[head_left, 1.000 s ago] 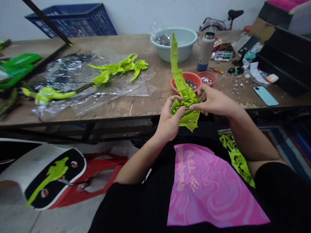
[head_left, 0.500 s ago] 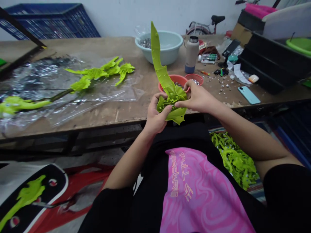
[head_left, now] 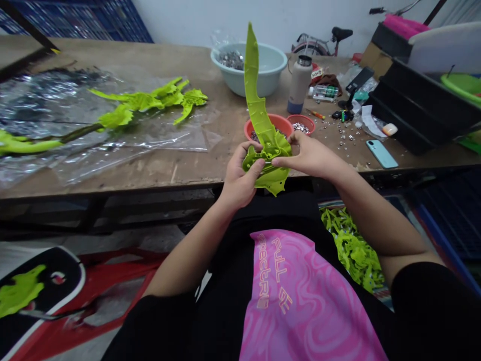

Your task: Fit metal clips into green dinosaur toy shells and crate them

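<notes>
Head view: the lime-green part (head_left: 256,108) is pointing to roughly twelve o'clock over the counter (head_left: 203,168), left hand (head_left: 239,176) at nine and right hand (head_left: 311,155) at three gripping its base, barely shifting since half a second ago; close work is seemingly continuing there.

A lime-green part (head_left: 263,123) partly hides the right hand (head_left: 310,154) and an orange bowl (head_left: 287,123); a blue crate (head_left: 93,22) is cropped at upper left, and strewn bits (head_left: 351,137) are too small to identify.
</notes>
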{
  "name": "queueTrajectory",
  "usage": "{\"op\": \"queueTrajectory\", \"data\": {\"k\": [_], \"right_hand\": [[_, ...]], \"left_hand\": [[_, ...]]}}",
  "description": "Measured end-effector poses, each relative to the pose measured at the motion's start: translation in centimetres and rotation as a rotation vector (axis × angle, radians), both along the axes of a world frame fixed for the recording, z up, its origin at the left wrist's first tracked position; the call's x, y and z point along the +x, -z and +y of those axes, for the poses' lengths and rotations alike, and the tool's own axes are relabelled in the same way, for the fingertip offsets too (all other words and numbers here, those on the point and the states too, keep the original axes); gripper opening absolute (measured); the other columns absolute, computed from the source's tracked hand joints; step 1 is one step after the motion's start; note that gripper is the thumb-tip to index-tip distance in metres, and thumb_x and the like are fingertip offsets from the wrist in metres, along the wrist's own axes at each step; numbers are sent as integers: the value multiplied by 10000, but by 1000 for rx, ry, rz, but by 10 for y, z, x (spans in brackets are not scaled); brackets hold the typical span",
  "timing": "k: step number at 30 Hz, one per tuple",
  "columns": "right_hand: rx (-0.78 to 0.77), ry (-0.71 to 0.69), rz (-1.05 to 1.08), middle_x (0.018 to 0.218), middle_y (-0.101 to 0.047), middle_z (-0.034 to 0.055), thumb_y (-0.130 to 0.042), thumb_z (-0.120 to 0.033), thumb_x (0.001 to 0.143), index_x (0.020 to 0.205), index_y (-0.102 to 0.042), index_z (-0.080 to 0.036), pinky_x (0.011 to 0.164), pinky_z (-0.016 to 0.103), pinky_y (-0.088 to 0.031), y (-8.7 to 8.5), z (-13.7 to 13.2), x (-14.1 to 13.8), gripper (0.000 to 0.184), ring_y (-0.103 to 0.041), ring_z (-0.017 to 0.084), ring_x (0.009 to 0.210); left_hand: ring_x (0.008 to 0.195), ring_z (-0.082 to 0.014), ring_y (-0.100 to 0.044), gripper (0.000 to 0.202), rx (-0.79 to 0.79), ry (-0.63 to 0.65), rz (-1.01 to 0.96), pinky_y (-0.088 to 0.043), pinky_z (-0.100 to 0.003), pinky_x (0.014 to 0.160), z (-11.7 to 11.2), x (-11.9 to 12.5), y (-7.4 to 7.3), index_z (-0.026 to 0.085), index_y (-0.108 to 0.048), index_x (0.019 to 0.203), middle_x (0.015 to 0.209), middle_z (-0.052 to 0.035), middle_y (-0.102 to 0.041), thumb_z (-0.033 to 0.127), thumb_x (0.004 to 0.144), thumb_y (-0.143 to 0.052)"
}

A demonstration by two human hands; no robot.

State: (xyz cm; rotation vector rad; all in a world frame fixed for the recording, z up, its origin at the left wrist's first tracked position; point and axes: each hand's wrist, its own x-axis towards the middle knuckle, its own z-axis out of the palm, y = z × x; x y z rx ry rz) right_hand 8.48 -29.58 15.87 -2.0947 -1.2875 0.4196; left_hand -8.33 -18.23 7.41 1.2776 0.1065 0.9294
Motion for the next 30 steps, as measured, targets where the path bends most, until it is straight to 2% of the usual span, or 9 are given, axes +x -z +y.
{"op": "queueTrajectory", "data": {"k": [4,8,10,13,17,21,26,28,30], "right_hand": [[-55,-49,17,1258,-811,132,-951,-610,755,1191,-672,-213,987,483,-577,-7,-3,-4,652,-752,350,1149],[-3,-76,22,1267,-810,134,-972,-616,746,1205,-679,-213,961,453,-598,-4,-6,-7,677,-758,342,1158],[63,-103,46,1232,-807,121,-996,-632,716,1198,-672,-235,929,449,-613,1,-9,-8,703,-756,336,1131],[158,-140,73,1142,-799,95,-990,-632,726,1174,-655,-259,865,443,-625,7,-13,-6,672,-749,322,1069],[161,-190,202,1048,-791,62,-964,-639,737,1167,-596,-273,797,415,-620,8,-19,-3,674,-750,291,980],[170,-167,229,1048,-784,59,-953,-674,702,1144,-564,-272,782,397,-592,7,-23,-9,714,-735,279,963],[150,-28,49,918,-721,36,-912,-629,730,1078,-548,-253,702,367,-484,8,-20,-15,630,-669,255,858],[143,-15,19,915,-713,38,-916,-615,728,1068,-561,-245,688,359,-468,7,-18,-11,616,-656,245,831],[163,-54,62,927,-719,42,-949,-596,698,1071,-603,-230,677,344,-471,6,-17,-3,627,-652,225,808]], "left_hand": [[1061,-201,-735,461,94,-70,24,-633,-288,982,2,-5,-1,261,-710,1151,1161,-42,-718,495,851,-971],[1075,-220,-727,479,103,-39,47,-625,-313,1001,-5,-7,-4,241,-709,1141,1163,-61,-715,472,828,-988],[1087,-219,-718,472,130,-24,42,-620,-319,1007,-9,-8,-5,236,-711,1126,1177,-65,-713,482,830,-985],[1104,-210,-703,422,198,-11,37,-607,-316,1021,-13,-12,-8,253,-723,1188,1217,-63,-712,491,903,-924],[1123,-206,-691,391,259,1,44,-593,-309,1030,-16,-18,-11,272,-716,1270,1261,-65,-703,471,968,-863],[1115,-211,-693,358,247,-25,35,-590,-314,1036,-19,-17,-13,267,-729,1244,1243,-64,-712,477,978,-843],[1111,-221,-705,315,206,-173,-1,-606,-323,1040,-22,-3,-5,252,-730,1136,1162,-49,-729,434,926,-877],[1083,-191,-712,320,156,-143,-22,-608,-295,1030,-22,2,-1,257,-727,1159,1174,-37,-726,427,934,-877],[1051,-159,-724,378,89,-49,-55,-618,-260,992,-21,2,1,265,-718,1196,1200,-26,-719,440,919,-906]]}}
